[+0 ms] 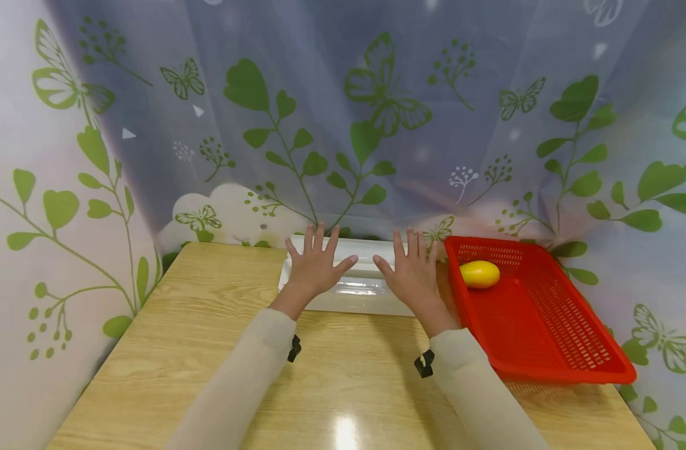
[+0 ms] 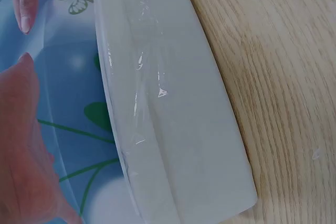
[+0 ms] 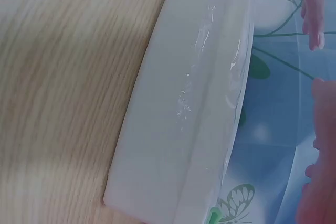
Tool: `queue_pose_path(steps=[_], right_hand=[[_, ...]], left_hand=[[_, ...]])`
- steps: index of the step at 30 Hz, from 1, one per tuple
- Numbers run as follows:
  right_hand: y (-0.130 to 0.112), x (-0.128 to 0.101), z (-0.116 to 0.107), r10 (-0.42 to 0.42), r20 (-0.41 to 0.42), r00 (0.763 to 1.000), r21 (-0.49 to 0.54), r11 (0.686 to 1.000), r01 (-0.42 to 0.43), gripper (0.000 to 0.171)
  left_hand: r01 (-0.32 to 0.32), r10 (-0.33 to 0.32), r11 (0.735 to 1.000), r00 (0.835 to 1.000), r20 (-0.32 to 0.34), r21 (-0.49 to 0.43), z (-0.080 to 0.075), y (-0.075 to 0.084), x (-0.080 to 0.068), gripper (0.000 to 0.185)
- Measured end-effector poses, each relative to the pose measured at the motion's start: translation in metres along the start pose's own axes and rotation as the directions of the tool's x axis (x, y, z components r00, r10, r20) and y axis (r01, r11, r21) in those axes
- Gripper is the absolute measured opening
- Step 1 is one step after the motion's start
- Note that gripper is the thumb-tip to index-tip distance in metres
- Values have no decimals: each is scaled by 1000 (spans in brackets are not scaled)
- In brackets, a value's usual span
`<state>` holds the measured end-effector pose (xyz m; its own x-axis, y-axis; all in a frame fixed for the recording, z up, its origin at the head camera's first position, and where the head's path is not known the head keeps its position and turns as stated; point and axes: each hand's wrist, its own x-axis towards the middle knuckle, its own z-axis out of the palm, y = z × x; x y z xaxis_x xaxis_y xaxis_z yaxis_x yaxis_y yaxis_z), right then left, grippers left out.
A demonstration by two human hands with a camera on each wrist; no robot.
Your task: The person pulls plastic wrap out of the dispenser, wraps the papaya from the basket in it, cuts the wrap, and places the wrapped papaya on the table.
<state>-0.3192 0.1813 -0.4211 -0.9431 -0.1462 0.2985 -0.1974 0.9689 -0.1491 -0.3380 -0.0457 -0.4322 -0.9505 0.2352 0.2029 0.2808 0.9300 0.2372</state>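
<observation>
A long white box lies crosswise at the back of the table, with shiny clear film over its top. Over its left part my left hand is held with the fingers spread. My right hand is over the right part, fingers straight and the thumb pointing at the other thumb. Neither hand grips anything. In the left wrist view, wrinkled film shows on the white box. The right wrist view has a small green piece at the box's edge.
To the right stands a red plastic basket with perforated sides, close to my right hand. A yellow mango-like fruit lies inside it. A patterned curtain hangs directly behind the wood-grained table.
</observation>
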Motion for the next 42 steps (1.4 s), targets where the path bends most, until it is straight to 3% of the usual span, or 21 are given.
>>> queue_pose_path(steps=[14, 25, 28, 31, 35, 40, 42], right_hand=[[4, -32, -1, 5, -46, 999, 69, 998, -1, 72], [12, -68, 5, 53, -25, 998, 221, 974, -46, 71], [16, -79, 7, 74, -12, 997, 254, 965, -69, 71], [19, -87, 9, 106, 17, 994, 318, 942, -106, 72], [22, -97, 13, 166, 48, 985, 432, 886, -170, 71], [30, -111, 21, 214, 71, 974, 540, 813, -218, 65], [34, -114, 25, 238, 93, 967, 589, 770, -246, 63]], left_hand=[[-26, 24, 998, 999, -27, -65, -4, -7, -41, 88], [-70, 52, 977, 994, -95, -202, -6, -21, -92, 81], [-58, 33, 965, 994, -104, -256, -5, -26, -105, 80], [-43, 4, 939, 994, -113, -342, -6, -33, -116, 76], [-5, -41, 895, 995, -93, -446, -7, -42, -129, 72], [75, -111, 883, 992, -52, -463, -2, -55, -139, 67], [110, -142, 871, 989, -30, -479, 2, -60, -141, 63]])
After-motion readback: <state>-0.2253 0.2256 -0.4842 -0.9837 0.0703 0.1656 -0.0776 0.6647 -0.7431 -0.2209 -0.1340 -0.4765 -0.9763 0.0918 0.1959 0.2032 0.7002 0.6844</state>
